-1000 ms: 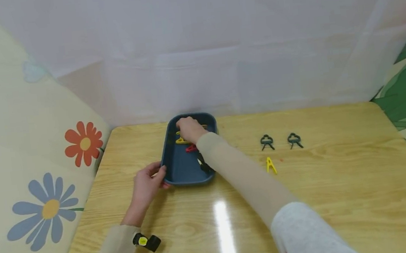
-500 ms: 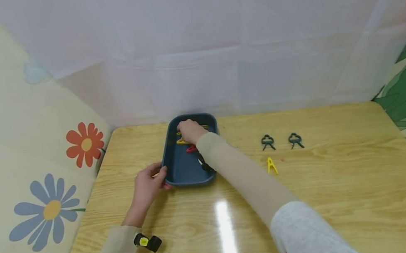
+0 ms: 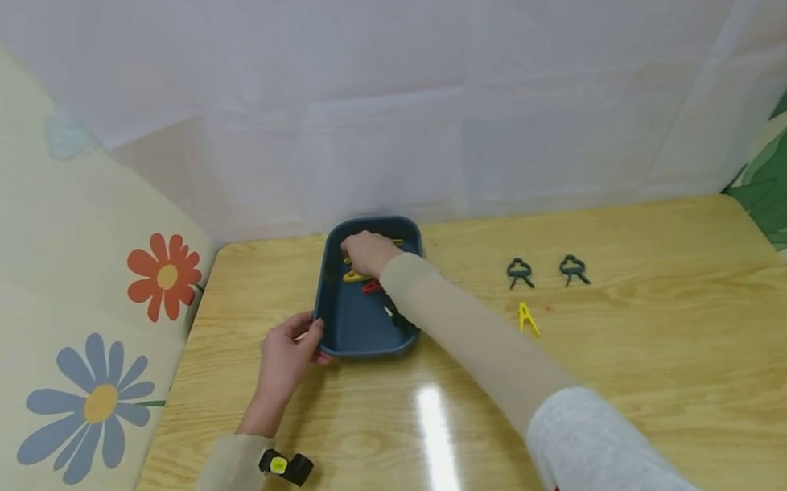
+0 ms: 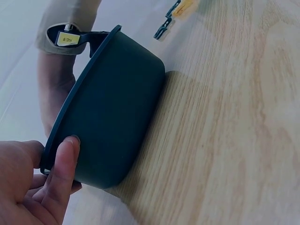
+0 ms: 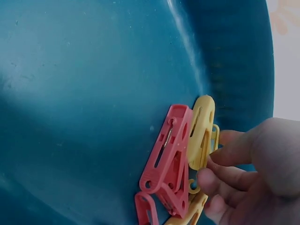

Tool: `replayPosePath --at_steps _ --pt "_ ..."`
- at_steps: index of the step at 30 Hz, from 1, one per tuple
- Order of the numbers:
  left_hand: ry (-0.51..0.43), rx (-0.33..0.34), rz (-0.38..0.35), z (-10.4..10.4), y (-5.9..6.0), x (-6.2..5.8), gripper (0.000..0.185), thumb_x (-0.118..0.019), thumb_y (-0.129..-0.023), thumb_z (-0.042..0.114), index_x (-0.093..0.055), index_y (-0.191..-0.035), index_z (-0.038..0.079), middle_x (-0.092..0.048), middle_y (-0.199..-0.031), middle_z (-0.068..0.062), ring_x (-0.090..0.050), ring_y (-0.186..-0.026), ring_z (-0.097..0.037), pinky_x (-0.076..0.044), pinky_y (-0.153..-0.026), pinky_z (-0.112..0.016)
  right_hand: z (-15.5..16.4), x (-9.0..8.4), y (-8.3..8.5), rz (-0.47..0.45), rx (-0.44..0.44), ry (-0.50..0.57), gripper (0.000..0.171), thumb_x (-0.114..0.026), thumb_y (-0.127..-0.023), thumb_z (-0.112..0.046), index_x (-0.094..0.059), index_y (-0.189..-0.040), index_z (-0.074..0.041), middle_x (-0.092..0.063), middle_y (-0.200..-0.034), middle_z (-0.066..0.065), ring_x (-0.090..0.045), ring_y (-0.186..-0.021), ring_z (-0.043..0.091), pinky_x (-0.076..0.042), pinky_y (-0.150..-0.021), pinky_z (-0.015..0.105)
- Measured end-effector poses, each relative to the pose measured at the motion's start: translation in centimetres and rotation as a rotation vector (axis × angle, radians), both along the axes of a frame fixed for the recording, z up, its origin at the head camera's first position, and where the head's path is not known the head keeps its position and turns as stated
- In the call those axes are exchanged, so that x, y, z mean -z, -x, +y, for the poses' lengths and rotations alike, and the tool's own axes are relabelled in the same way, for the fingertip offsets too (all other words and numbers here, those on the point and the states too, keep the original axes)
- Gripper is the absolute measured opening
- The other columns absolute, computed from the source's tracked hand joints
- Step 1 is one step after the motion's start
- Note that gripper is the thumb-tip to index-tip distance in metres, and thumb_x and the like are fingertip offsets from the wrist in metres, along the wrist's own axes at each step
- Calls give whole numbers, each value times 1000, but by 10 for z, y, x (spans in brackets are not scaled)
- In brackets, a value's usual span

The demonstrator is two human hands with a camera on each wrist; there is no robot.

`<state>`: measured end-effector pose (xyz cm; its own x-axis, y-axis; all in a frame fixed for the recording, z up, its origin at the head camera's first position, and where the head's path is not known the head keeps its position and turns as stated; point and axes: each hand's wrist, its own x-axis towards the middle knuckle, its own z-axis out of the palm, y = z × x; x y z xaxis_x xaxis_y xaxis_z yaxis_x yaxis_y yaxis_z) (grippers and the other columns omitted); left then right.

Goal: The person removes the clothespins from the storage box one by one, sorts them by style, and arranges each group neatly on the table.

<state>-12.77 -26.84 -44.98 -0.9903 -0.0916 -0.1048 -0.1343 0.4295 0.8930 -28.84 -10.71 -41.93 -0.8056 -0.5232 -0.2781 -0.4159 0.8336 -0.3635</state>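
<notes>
My left hand (image 3: 291,349) pinches the near left rim of a dark blue tray (image 3: 356,332), thumb and fingers on either side of its wall. Inside the tray's far part is my right hand (image 3: 369,253). In the right wrist view, its curled fingertips pinch the end of a yellow clothespin (image 5: 202,131); part of the grip is hidden. Red clothespins (image 5: 167,150) lie beside it, touching it, with another yellow clothespin (image 5: 193,213) below. To the right on the table lie two dark green clips (image 3: 520,273) and a yellow clothespin (image 3: 523,313).
The wooden table (image 3: 667,344) meets a white cloth backdrop (image 3: 383,157) just behind the tray. My right forearm (image 3: 476,333) crosses over the tray's right wall. A small black wrist camera (image 3: 287,466) sits on the left sleeve.
Both hands and the tray stay almost in place. The right hand's fingers shift very slightly among the clothespins; the loose clips on the table have not moved.
</notes>
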Motion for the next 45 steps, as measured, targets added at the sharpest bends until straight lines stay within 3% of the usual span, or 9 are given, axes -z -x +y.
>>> replayPosePath --at_steps 15,22,27,40,45 --pt "22 7 12 0 1 -1 37 -56 -107 11 -59 -136 -13 -66 -125 -35 -69 -57 -6 -61 -58 -23 5 -11 -1 15 -11 21 36 -51 -110 -11 -62 -143 -19 -63 -142 0 -63 -121 18 -56 -95 31" --pt "13 11 4 2 1 -2 38 -56 -108 11 -58 -137 -13 -65 -127 -36 -69 -58 -5 -61 -59 -22 14 -28 -5 97 -72 20 20 -53 -111 -29 -64 -118 -15 -66 -109 2 -60 -88 16 -50 -73 30" --pt "19 12 9 1 1 -1 37 -56 -107 10 -58 -136 -13 -65 -126 -36 -69 -57 -4 -61 -58 -22 22 -39 -12 172 -115 25 19 -50 -112 -26 -63 -121 -15 -65 -111 2 -59 -92 16 -51 -77 30" --pt "15 23 3 2 1 -2 39 -55 -108 12 -56 -137 -14 -64 -128 -37 -69 -59 -4 -62 -59 -23 43 -45 -26 161 -120 30 23 -44 -113 -20 -59 -130 -17 -58 -124 8 -56 -101 19 -51 -79 32" --pt "16 24 14 1 2 -1 40 -56 -108 12 -56 -137 -15 -63 -128 -37 -69 -58 -3 -62 -59 -23 60 -50 -33 195 -128 87 22 -45 -112 -16 -57 -130 -16 -60 -119 11 -58 -95 22 -53 -74 32"
